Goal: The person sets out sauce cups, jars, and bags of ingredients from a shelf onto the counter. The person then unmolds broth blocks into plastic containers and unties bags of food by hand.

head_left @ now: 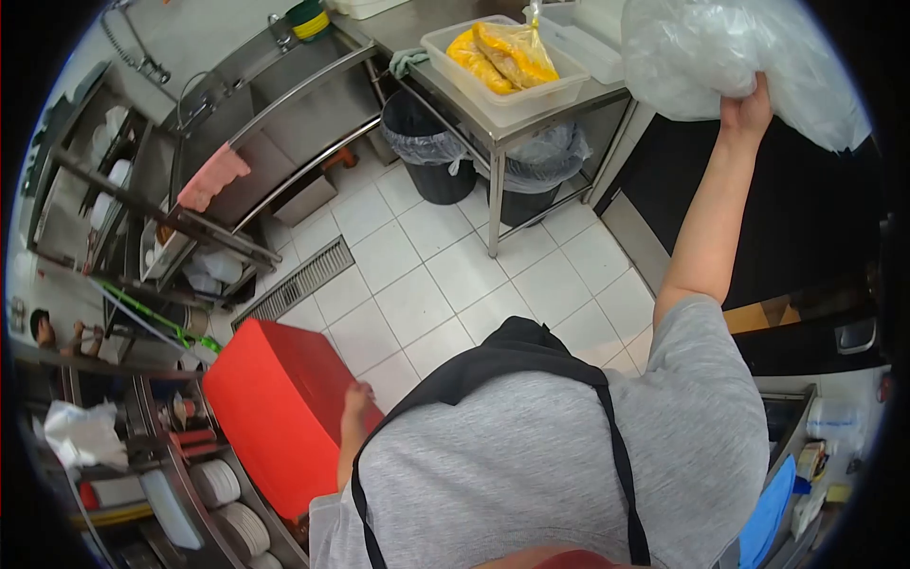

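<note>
My right arm is stretched out to the upper right, and my right hand [747, 109] grips a large, puffy, translucent plastic bag [701, 57]. What the bag contains, if anything, I cannot make out. Low at my left side hangs my left hand [357, 398], with nothing seen in it and its fingers loosely apart. Close beside it stands a big red box [275, 408]; whether the hand touches it I cannot tell. On the steel table ahead, a white plastic tub [517, 112] holds clear bags of yellow-orange food [502, 59].
Two black bins with liners, one bin [441, 180] in front and another bin [521, 201] under the table, stand ahead. A floor drain [294, 283] crosses the white tiles. Steel sinks [275, 123] and shelves with stacked plates [245, 529] line the left. Another person [43, 327] is far left.
</note>
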